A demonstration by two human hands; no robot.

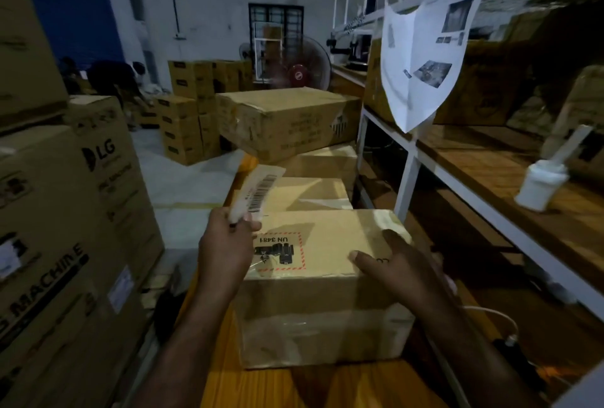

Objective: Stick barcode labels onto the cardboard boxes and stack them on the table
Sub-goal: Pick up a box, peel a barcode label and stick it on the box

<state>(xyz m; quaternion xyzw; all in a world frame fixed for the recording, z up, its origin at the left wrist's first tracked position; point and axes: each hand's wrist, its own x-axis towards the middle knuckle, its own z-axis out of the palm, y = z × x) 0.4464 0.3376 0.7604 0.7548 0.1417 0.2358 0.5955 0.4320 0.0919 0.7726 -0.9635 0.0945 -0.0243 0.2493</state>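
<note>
Stacked washing-machine cartons (65,228) wall off everything from 7 to 10 o'clock, close beside the table's left edge; a white-framed shelf rack (408,162) closes the side from 1 to 4 o'clock. Its wooden shelves carry brown cartons (483,93) at 2 o'clock and a white bottle (542,185) at 3 o'clock; a printed paper sheet (421,61) hangs off the rack at 1 o'clock. At 12 o'clock a big taped carton (287,123) sits crooked on lower boxes (323,159), blocking the far end of the orange table (261,388); behind it stands a fan (307,67). At 10 o'clock there is what looks like a person (111,77) bending among floor stacks (186,120), too dim to be sure.

Dead centre on the table sits the cardboard box (327,293), taped shut, contents hidden, long axis running 9 to 3 o'clock; its hazard sticker (277,250) reads upside down from the person's side. The right hand (402,270) lies spread over its top right edge, thumb flat on top. The left hand (225,254) pinches the lower end of the barcode label (258,192) above the box's far left corner; the strip rises from 7 toward 1 o'clock, bars facing us.
</note>
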